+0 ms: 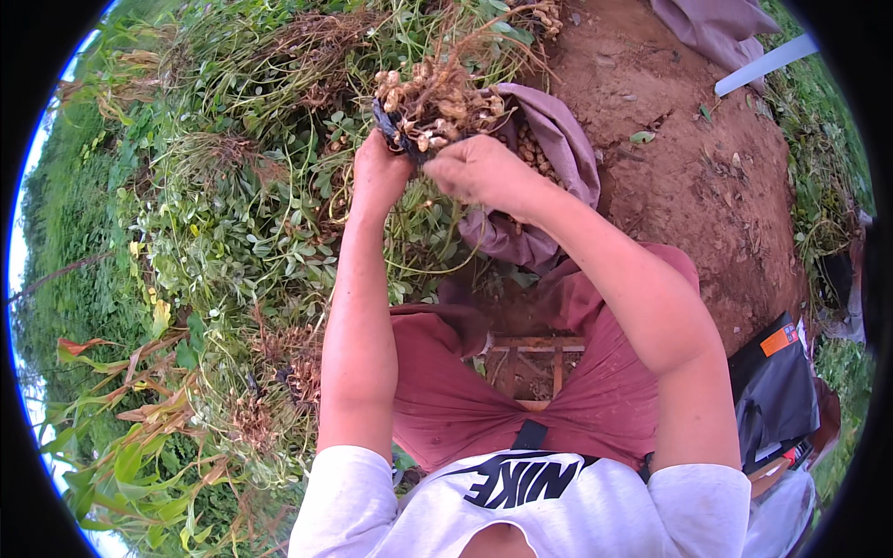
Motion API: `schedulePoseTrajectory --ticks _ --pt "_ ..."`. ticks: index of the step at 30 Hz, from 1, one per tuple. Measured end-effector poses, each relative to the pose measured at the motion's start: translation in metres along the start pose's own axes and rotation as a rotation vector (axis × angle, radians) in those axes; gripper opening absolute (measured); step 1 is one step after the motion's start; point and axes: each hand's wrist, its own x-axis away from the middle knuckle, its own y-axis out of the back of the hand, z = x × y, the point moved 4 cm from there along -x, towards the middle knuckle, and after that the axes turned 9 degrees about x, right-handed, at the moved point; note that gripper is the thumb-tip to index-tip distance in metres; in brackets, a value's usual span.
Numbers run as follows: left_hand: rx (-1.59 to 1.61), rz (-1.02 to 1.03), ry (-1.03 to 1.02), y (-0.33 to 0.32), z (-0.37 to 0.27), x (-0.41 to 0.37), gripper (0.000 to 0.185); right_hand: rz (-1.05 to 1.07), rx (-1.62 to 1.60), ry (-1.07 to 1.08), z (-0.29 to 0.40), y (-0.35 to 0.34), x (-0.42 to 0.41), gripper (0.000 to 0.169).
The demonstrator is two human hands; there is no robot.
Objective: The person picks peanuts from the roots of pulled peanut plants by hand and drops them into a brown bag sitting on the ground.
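Observation:
My left hand [380, 169] is closed around the stems of an uprooted peanut plant, below its roots. The clump of roots and pale peanut pods [446, 104] points up and away from me. A torn strip of black plastic film [395, 125] clings to the clump's near side. My right hand [485, 174], slightly blurred, has its fingers curled at the lower end of that film, close beside my left hand. Just beyond my right wrist stands an open purple woven sack [575, 150] with loose peanuts [534, 150] inside, partly hidden by my hand and forearm.
A heap of pulled peanut plants [258, 188] spreads along the left. Bare reddish soil [698, 181] lies to the right, with another purple sack [725, 28] at the far edge. A black plastic bag [774, 390] rests by my right elbow. Between my legs is a rusty metal frame [537, 343].

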Motion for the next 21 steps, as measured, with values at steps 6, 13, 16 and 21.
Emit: schedulePoseTrajectory --ticks 6,13,16,21 --pt "0.026 -0.034 0.144 0.018 -0.003 -0.003 0.024 -0.14 -0.247 -0.053 -0.002 0.003 0.005 0.02" --pt "0.205 0.126 0.156 0.005 -0.029 0.007 0.024 -0.318 -0.693 -0.177 -0.036 0.051 -0.007 0.022" --pt "0.057 0.194 0.14 -0.004 -0.012 0.008 0.03 -0.309 -0.832 -0.158 -0.039 0.05 -0.009 0.029" --pt "-0.003 0.237 0.047 -0.014 -0.016 0.009 0.031 -0.362 -0.772 -0.151 -0.037 0.053 -0.012 0.031"
